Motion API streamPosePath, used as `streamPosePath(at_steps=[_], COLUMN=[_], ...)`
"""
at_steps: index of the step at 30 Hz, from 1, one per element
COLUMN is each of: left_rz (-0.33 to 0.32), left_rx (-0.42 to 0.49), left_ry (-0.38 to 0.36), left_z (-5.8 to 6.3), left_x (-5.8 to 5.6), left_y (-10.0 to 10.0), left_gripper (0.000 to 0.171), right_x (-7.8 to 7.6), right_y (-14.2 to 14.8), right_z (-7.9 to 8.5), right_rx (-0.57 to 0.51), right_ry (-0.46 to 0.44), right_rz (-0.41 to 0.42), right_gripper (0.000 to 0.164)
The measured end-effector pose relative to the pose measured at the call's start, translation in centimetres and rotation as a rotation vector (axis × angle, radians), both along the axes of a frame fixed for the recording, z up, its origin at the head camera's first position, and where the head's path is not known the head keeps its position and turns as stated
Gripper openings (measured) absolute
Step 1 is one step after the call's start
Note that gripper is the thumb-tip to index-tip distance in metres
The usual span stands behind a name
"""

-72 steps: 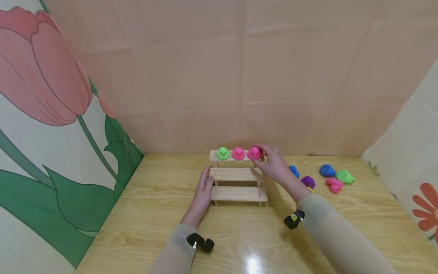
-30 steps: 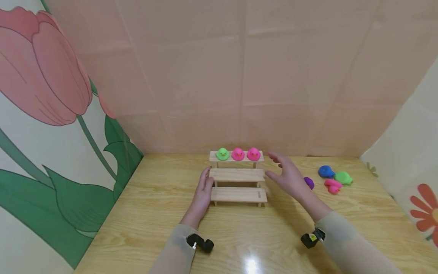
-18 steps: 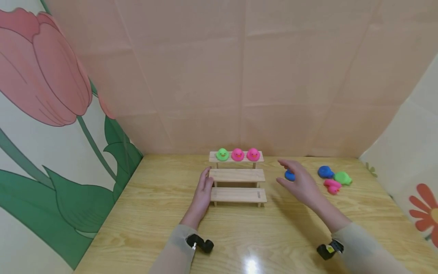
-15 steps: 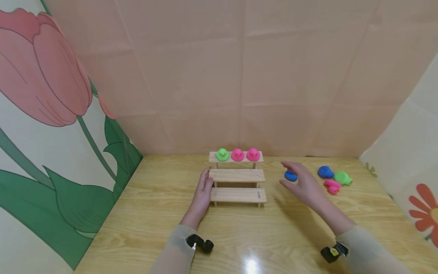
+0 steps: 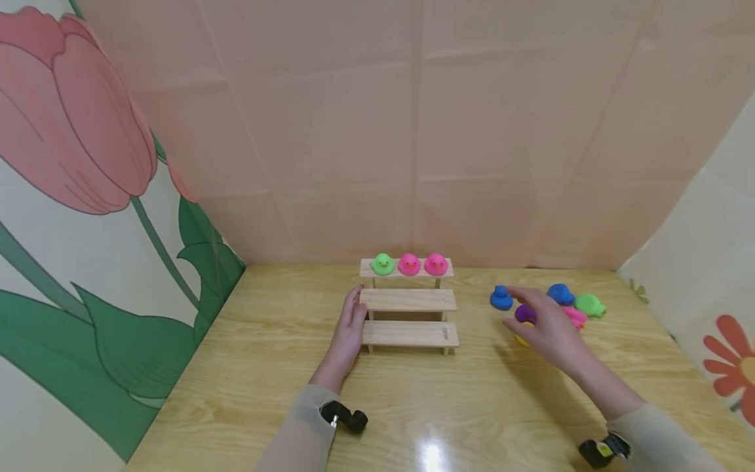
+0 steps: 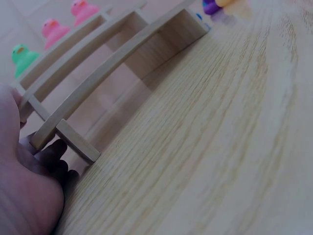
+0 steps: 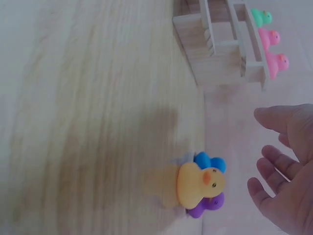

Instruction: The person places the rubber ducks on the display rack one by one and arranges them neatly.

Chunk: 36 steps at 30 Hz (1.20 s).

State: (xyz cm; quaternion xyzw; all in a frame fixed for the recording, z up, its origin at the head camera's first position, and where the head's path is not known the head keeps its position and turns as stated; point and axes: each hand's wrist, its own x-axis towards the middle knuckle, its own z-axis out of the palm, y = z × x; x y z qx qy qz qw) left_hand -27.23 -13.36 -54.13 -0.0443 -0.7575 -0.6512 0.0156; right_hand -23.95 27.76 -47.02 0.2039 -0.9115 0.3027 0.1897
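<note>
A three-step wooden display stand [image 5: 409,334] bears a green rubber duck [image 5: 383,265], a pink rubber duck [image 5: 409,265] and a second pink one [image 5: 436,265] on its top step. My left hand [image 5: 343,337] holds the stand's left end, fingers curled under the lowest step in the left wrist view. My right hand [image 5: 551,333], holding nothing, hovers with fingers spread over loose ducks. Nearest it are a blue duck [image 5: 501,299], a purple duck [image 5: 523,313], partly covered, and a yellow duck [image 7: 198,185], mostly hidden by the hand in the head view.
Farther right on the wooden table [image 5: 248,393] lie another blue duck [image 5: 560,293], a light green duck [image 5: 590,305] and a pink duck [image 5: 575,316] that the right hand partly covers. A pinkish backdrop [image 5: 330,131] rises behind the table.
My right hand has let go of the right-hand pink duck on the top step and moved right and nearer, to the loose ducks. The left hand has stayed at the stand.
</note>
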Motion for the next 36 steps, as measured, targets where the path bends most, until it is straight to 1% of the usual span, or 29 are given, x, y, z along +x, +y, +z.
streamPosePath(at_steps=[4, 9, 16, 19, 21, 26, 31, 36], left_rz=[-0.003, -0.005, -0.003, -0.003, -0.002, -0.001, 0.0, 0.002], left_rx=[0.001, 0.006, 0.015, 0.016, 0.017, 0.01, 0.012, 0.009], left_ry=[-0.002, -0.009, 0.001, 0.001, -0.003, -0.015, -0.023, -0.027], left_z=[0.2, 0.3, 0.2, 0.2, 0.2, 0.2, 0.2, 0.3], left_x=[0.1, 0.1, 0.0, 0.0, 0.1, 0.2, 0.1, 0.2], left_y=[0.0, 0.0, 0.1, 0.1, 0.0, -0.1, 0.0, 0.1], left_gripper=[0.053, 0.052, 0.053, 0.053, 0.053, 0.052, 0.052, 0.051], right_x=[0.4, 0.8, 1.5, 1.7, 1.8, 1.9, 1.8, 1.9], right_y=[0.7, 1.4, 2.2, 2.5, 2.6, 2.9, 3.1, 3.3], right_z=[-0.3, -1.1, -2.1, -2.3, -2.4, -2.7, -3.2, -3.7], right_rx=[0.022, 0.017, 0.015, -0.008, -0.014, 0.01, 0.002, -0.008], right_ry=[0.007, 0.011, 0.012, -0.019, -0.057, -0.139, -0.167, -0.169], right_rz=[-0.014, -0.021, -0.01, -0.005, -0.004, -0.014, -0.004, 0.0], right_gripper=[0.063, 0.06, 0.051, 0.048, 0.047, 0.053, 0.058, 0.059])
